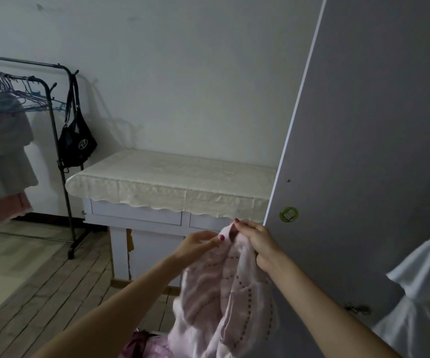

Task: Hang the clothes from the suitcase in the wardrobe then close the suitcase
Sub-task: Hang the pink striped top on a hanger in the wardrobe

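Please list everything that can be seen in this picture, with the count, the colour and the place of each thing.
knitted garment: one, pale pink with dotted lines, held up in the lower centre
wardrobe door: one, grey with a white edge, open on the right
round sticker: one, green, low on the wardrobe door
table: one, white, against the wall
tablecloth: one, cream, covering the table top
clothes rack: one, black metal, on the left
bag: one, black, hanging on the rack's end
hanging clothes: several, white and pink, on the rack
white garment: one, at the right edge
floor: wooden planks
left hand: pinches the garment's top
right hand: grips the garment's top
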